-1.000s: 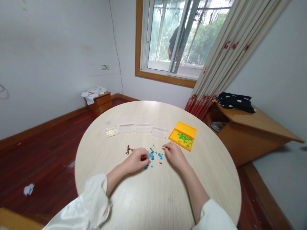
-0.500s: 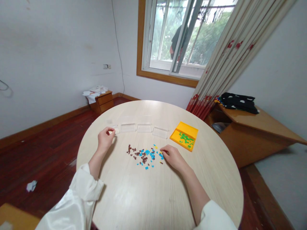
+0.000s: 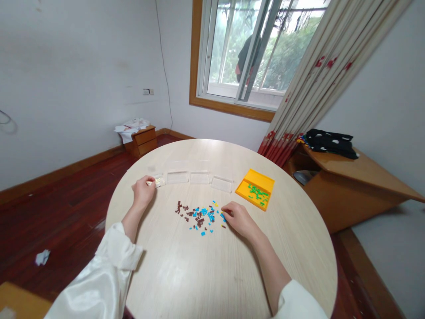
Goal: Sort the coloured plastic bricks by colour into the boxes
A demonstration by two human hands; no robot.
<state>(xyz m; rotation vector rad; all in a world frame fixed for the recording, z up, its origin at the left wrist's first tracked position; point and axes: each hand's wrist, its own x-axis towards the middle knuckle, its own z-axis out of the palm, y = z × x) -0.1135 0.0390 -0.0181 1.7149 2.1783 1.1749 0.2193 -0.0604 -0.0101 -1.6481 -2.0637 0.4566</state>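
Note:
A scatter of small brown, blue and yellow pieces (image 3: 200,216) lies in the middle of the round wooden table (image 3: 212,274). My right hand (image 3: 237,217) rests at the right edge of the scatter, fingertips pinched on a small piece. My left hand (image 3: 143,191) is at the far left, fingers closed beside the leftmost clear box (image 3: 159,181), which holds pale yellow pieces. Three more clear boxes (image 3: 198,177) stand in a row to its right. An orange box (image 3: 255,189) with green pieces stands open at the right end.
A low wooden desk (image 3: 352,177) with dark cloth on it stands right of the table, beside a curtain (image 3: 308,84). A small wooden cabinet (image 3: 141,141) sits by the far wall. Crumpled paper (image 3: 42,257) lies on the red floor.
My left hand left the scatter of pieces and moved up and left to the leftmost clear box. My right hand shifted slightly left along the scatter.

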